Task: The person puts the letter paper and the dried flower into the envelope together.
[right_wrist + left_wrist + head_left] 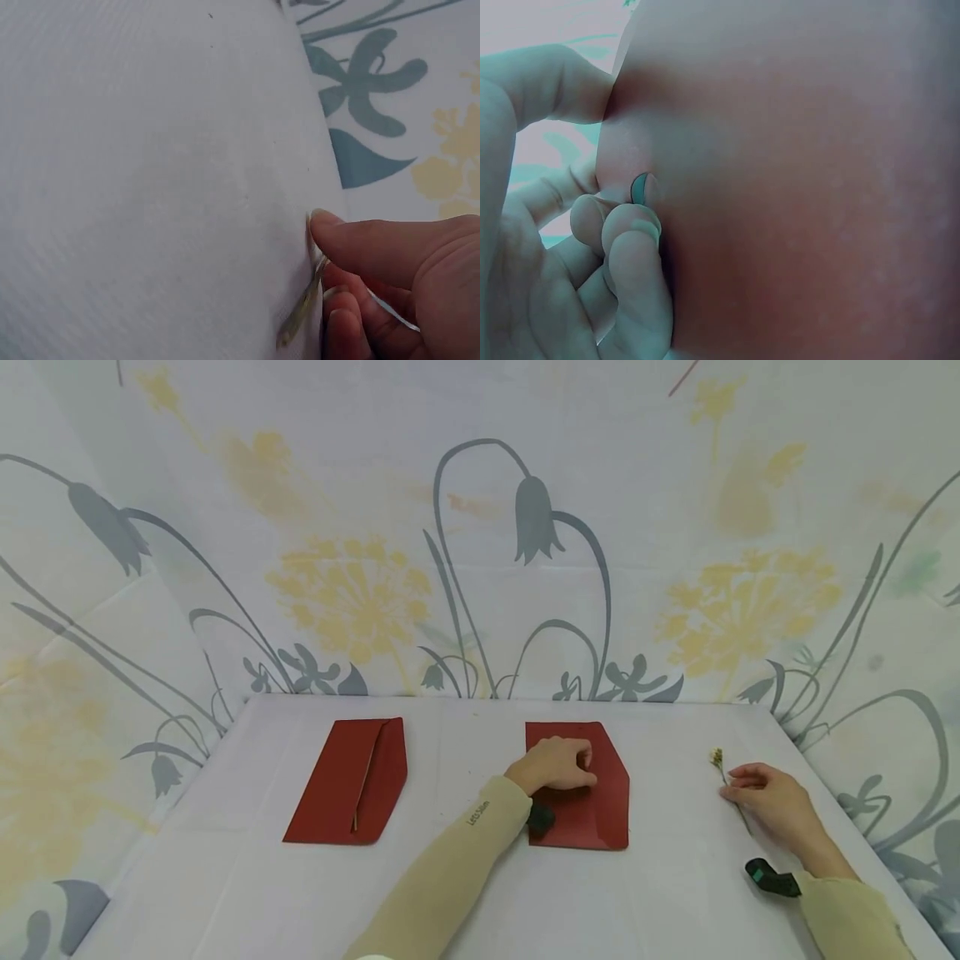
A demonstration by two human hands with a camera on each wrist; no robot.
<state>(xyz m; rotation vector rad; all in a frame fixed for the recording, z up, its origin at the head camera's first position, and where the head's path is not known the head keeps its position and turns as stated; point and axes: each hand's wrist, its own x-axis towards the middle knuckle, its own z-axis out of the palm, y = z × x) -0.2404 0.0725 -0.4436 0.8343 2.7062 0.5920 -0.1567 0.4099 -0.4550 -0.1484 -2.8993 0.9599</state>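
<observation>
A red envelope lies on the white-covered table with its flap side to the right. My left hand is over it, fingers bent and their tips touching the red paper. In the left wrist view, the thumb sits apart from the other fingers against the envelope. Over at the right, my right hand pinches the thin stem of a small dried flower between thumb and fingers. The flower has a yellowish head; its stem end shows in the right wrist view.
Another red envelope lies to the left, with a thin stem-like piece along its opening. Behind the table hangs a floral-patterned cloth. Dark wrist devices sit near both hands.
</observation>
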